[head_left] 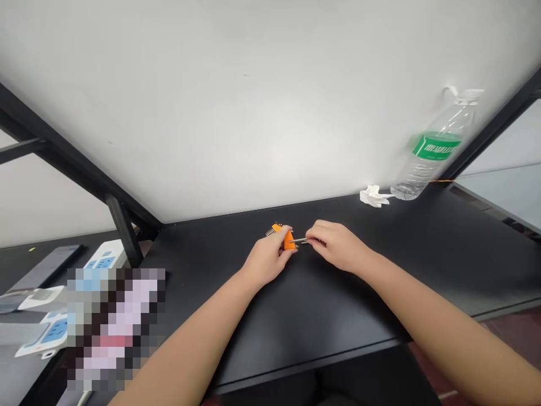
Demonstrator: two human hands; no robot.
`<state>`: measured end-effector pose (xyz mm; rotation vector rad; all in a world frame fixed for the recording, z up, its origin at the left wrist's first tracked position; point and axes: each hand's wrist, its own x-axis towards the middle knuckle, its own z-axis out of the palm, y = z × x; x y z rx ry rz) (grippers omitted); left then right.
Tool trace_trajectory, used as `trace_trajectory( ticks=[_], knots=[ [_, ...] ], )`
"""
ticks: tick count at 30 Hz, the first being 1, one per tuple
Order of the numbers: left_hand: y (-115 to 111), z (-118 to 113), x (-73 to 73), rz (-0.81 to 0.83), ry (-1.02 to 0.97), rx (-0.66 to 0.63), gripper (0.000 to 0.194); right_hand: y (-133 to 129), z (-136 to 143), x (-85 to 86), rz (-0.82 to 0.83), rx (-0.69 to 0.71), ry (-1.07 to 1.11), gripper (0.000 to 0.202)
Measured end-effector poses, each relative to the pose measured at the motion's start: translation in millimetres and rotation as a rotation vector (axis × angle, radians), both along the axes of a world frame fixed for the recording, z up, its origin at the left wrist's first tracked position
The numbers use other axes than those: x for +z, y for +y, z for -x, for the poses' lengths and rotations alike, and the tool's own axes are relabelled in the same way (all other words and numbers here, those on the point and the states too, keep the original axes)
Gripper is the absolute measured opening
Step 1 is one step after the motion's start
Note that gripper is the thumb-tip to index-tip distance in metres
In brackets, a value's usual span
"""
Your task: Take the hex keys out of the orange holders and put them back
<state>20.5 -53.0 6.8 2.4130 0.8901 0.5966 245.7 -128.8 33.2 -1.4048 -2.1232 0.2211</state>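
My left hand (267,260) is closed around a small orange holder (289,241), above the middle of the black tabletop. Several thin metal rods, resembling hex keys, stick out at the holder's upper left. My right hand (332,242) pinches a slim metal key (299,241), whose left end meets the orange holder. Fingers hide the key's right end, and I cannot tell whether its tip sits inside the holder or only against it. Another short metal piece shows just below, near the right fingertips.
A clear plastic bottle (435,146) with a green label stands at the back right, beside a crumpled tissue (374,195). Left of the black tabletop (363,316) are white power strips (54,330) and a dark flat device (46,270). A white wall panel rises behind.
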Motion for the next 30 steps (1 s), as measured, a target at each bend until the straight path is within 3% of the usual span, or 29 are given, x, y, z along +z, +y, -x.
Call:
trace_trajectory(
  ticks=[10, 17, 30],
  knots=[
    [1, 0, -1.7, 0.02, -0.024, 0.035, 0.046, -1, -7, 5.7, -0.009, 0.038, 0.088, 0.018],
    [2, 0, -3.2, 0.014, -0.025, 0.062, 0.047, -2, -7, 6.4, -0.014, 0.144, 0.051, 0.023],
    [-1, 0, -0.6, -0.013, -0.034, 0.031, 0.047, -1, -10, 8.3, 0.01, 0.123, 0.039, 0.024]
  ],
)
